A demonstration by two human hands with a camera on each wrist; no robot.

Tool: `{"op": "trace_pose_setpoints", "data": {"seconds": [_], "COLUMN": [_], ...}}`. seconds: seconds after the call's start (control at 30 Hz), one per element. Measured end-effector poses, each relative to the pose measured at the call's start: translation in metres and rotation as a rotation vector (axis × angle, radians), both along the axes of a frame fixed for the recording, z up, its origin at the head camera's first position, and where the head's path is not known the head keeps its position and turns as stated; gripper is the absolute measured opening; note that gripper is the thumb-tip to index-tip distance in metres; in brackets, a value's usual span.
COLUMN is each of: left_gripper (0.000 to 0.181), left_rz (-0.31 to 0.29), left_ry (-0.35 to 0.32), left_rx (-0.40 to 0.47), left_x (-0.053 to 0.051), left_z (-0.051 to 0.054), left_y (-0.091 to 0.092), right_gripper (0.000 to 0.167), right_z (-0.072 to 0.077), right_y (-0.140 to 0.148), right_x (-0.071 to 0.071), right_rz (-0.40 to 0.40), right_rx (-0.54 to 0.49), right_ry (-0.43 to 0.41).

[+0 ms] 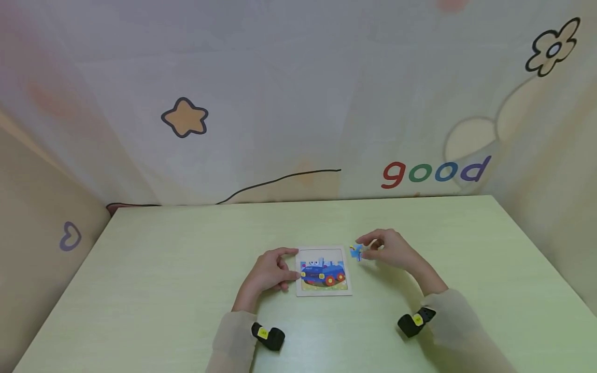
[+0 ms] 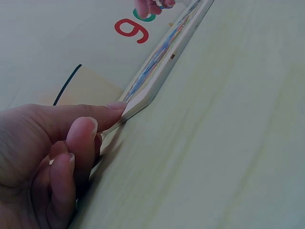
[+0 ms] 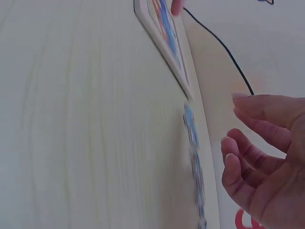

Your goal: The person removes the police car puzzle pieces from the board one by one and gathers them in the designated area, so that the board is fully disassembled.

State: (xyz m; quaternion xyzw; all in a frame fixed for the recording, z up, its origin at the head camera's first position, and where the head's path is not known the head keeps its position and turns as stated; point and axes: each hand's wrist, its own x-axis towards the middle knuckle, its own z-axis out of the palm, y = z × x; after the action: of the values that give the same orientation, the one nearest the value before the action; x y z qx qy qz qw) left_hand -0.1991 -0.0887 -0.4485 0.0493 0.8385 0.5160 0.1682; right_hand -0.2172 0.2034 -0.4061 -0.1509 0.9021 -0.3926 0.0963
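White-rimmed puzzle tray (image 1: 324, 296) lies flat on the pale green table (image 1: 154, 280), between the two hands. Its picture, a blue vehicle (image 1: 310, 273) with eyes and red-and-yellow wheels, occupies the lower part; a pale strip shows above.

Left hand (image 1: 270, 271): at the tray's left side, index finger reaching to the upper-left corner, thumb touching the left edge. These two digits are spread apart; the remaining fingers bend loosely beside the tray.

Right hand (image 1: 389, 249): to the right of the tray, thumb and fingers apart with nothing visible between them in the right wrist view. Nearest to it is a blue puzzle piece (image 1: 356, 252), just beside the tray's right edge. The right wrist view shows blue shapes edge-on along the table, too blurred to count.

Each wrist bears a black camera with a yellow label. Behind the table hangs a printed backdrop (image 1: 280, 103) with a star, a flower and the word "good".
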Motion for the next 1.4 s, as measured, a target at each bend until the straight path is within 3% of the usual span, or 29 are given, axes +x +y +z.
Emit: {"op": "trace_pose_setpoints", "data": {"seconds": [0.53, 0.87, 1.07, 1.4], "left_gripper": [0.053, 0.054, 0.063, 0.065], "left_rz": [-0.014, -0.022, -0.038, -0.054], "left_ry": [-0.003, 0.002, 0.004, 0.034], "left_rx": [-0.001, 0.004, 0.004, -0.033], "left_x": [0.000, 0.000, 0.000, 0.000], "left_z": [0.002, 0.000, 0.001, 0.002], "left_y": [0.001, 0.001, 0.000, -0.001], "right_gripper": [0.026, 0.024, 0.017, 0.017], "right_z": [-0.012, -0.015, -0.014, -0.009], "right_y": [-0.082, -0.098, -0.104, -0.108], "right_x": [0.001, 0.003, 0.002, -0.001], "right_rz": [0.178, 0.131, 0.093, 0.131], "right_rx": [-0.008, 0.120, 0.174, 0.195], "right_ry": [-0.041, -0.002, -0.022, -0.058]}}
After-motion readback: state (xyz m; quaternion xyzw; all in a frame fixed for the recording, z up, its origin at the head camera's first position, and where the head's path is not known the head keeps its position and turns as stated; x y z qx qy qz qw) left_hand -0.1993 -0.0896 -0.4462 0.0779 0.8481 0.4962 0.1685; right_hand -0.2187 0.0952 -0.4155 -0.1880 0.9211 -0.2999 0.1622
